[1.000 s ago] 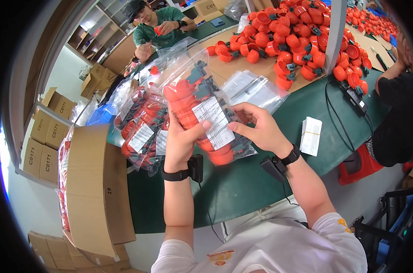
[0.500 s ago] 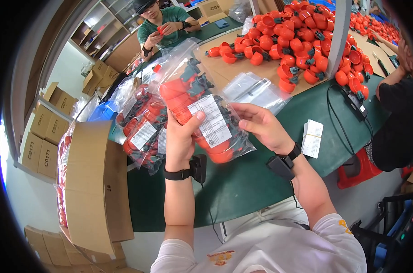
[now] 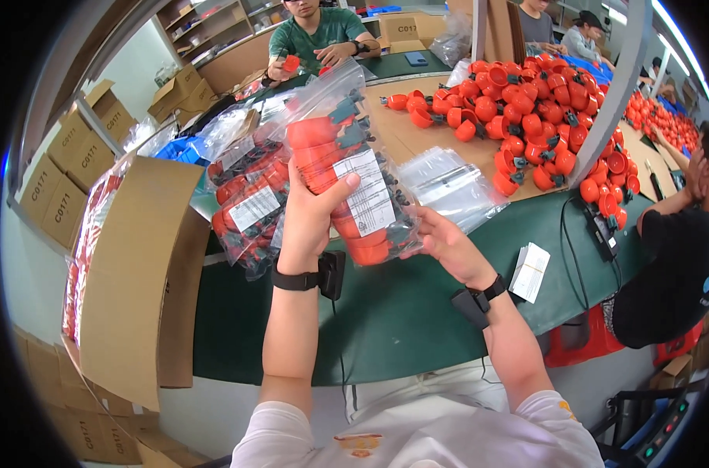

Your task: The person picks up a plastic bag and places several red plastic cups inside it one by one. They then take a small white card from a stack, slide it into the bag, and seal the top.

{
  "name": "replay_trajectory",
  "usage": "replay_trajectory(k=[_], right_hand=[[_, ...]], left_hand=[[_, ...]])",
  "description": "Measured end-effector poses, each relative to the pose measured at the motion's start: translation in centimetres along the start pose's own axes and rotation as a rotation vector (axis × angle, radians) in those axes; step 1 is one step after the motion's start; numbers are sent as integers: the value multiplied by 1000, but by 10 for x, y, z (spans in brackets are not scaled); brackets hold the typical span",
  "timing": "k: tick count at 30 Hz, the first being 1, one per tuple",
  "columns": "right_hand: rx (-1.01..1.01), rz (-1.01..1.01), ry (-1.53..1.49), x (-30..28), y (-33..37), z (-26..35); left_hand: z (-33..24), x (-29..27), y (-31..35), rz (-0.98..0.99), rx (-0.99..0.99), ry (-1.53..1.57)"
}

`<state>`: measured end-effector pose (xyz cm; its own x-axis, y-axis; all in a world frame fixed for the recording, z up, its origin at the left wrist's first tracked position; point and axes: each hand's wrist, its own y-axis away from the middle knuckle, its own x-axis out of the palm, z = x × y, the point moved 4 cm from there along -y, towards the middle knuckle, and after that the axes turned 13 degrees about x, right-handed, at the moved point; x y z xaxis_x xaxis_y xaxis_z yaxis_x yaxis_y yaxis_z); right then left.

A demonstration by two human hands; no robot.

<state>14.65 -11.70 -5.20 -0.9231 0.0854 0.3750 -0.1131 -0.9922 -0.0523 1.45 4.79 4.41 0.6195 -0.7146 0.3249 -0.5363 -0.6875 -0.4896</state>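
Observation:
A clear zip bag [image 3: 311,140] packed with nested red cups and dark grey clip-like parts hangs tilted above the table, with a white printed label [image 3: 370,207] on its front. My left hand [image 3: 309,210] grips its left side, thumb over the label's edge. At the lower right corner, the fingers of my right hand [image 3: 456,251] close on the plastic. Just left of it, similar filled bags [image 3: 249,207] lie heaped on the green table [image 3: 385,316], partly hidden by my left hand and the held bag.
An open carton [image 3: 132,273] stands at the left edge. Empty clear bags [image 3: 452,187] and a banded stack of white slips [image 3: 530,271] lie to the right. A large pile of red cups [image 3: 526,109] sits beyond, beside a metal post [image 3: 616,97]. A co-worker [image 3: 323,35] sits opposite.
My right hand has moved in from beside the bag to its lower right corner and closed on it. The view has shifted; the co-worker opposite has moved their hands apart.

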Motion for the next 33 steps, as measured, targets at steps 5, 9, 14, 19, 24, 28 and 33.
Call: replay_trajectory(k=[5,9,14,19,24,28,33], right_hand=[[-6,-199,173,1,-11,-19],[17,-262,183,8,-10,-12],[-25,-273,174,1,-5,-12],[-55,-280,189,6,-1,-6],[-77,-218,193,9,3,0],[-84,-198,151,13,2,2],[-121,-143,159,11,2,2]], left_hand=[[14,-8,-7,13,-57,75],[22,-13,-8,5,-132,125],[26,-11,-7,22,-55,93],[29,-15,-4,52,-46,101],[25,-7,-2,128,-29,112],[25,-10,0,129,-40,123],[26,-7,1,142,-51,101]])
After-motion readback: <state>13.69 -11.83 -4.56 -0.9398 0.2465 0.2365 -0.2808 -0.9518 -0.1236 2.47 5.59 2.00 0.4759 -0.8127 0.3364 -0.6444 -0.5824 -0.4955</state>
